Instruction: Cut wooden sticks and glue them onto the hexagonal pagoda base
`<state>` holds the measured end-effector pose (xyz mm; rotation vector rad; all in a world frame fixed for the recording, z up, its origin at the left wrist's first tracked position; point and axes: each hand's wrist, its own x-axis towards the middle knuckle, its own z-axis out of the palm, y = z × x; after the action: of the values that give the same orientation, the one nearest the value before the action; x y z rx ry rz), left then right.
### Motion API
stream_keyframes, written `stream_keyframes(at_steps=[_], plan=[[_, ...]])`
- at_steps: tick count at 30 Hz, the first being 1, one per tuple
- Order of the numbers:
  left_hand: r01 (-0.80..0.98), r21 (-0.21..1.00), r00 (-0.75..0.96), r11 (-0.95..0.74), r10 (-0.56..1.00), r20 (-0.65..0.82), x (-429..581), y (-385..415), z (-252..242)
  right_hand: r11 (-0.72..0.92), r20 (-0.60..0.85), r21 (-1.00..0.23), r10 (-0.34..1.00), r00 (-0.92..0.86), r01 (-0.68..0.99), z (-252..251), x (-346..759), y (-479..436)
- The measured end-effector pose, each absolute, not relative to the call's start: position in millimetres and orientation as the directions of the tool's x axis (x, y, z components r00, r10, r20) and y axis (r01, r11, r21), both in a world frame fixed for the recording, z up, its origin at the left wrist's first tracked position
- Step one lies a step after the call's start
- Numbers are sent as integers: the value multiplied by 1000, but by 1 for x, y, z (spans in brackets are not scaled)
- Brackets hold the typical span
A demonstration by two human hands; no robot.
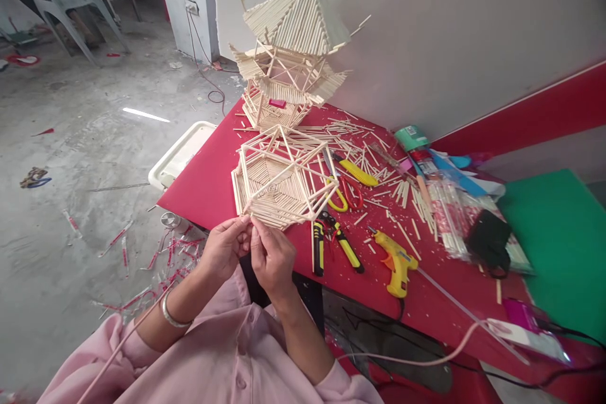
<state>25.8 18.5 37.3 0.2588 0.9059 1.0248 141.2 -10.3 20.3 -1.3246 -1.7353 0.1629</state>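
A hexagonal pavilion frame of thin wooden sticks (271, 192) stands at the near edge of the red table, with open struts over a base of closely laid sticks. My left hand (226, 247) pinches its near corner with thumb and forefinger. Right beside it, my right hand (273, 257) is closed at the same corner, fingertips nearly touching those of the left. What exactly lies between the fingertips is partly hidden. Behind the frame rises a taller stick pagoda (293, 44) with tiered, slatted roofs.
Loose sticks (350, 139) litter the red table (199, 183). To the right lie black-and-yellow pliers (343, 246), yellow-handled scissors (338, 199), a yellow utility knife (357, 172) and a yellow glue gun (395, 262). Bagged sticks (449, 218) and a green board (558, 233) are farther right.
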Motion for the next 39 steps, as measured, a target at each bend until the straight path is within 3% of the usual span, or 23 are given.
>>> stream_keyframes(at_steps=[39], plan=[[-620,617,128,484,839,-529,26,14,36,497,648,-573,761,-11,652,-1,142,-10]])
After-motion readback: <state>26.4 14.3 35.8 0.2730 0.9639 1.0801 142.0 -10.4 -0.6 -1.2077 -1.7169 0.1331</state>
